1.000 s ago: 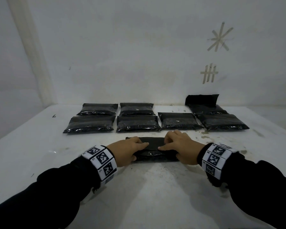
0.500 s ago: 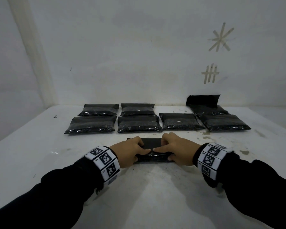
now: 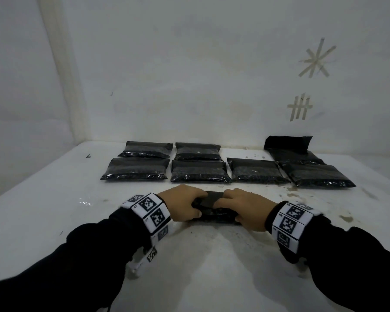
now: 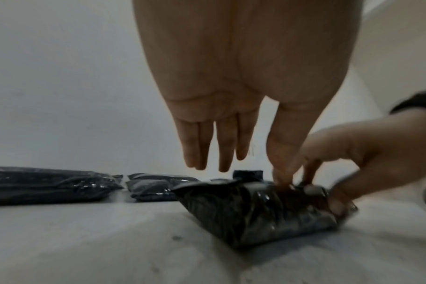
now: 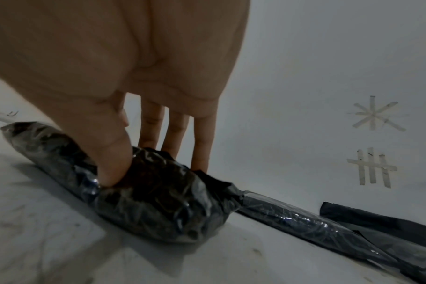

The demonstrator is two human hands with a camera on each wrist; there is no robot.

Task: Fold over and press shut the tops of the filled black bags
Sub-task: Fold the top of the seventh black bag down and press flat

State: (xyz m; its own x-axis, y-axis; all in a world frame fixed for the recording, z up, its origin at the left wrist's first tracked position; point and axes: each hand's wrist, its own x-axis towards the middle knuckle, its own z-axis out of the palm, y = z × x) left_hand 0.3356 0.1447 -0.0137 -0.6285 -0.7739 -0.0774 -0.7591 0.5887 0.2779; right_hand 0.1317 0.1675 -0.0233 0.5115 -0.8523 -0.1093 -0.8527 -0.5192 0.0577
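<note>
Both hands — left hand [image 3: 185,204], right hand [image 3: 245,208] — clamp the filled black bag [image 3: 213,210] on the near worktop [image 3: 54,210]; best press evenly along the fold, thumbs steadying its near edge.

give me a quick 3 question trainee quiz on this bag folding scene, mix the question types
1. True or false: both hands are on the same black bag.
2. Multiple choice: the bag at the far right back has its top flap (a) folded flat, (b) standing up, (c) cut off.
3. Fill in: in the right wrist view, the right hand presses its ____ into the near side of the bag.

Key
1. True: the left hand and the right hand grip it from either end on the white table.
2. b
3. thumb
</note>
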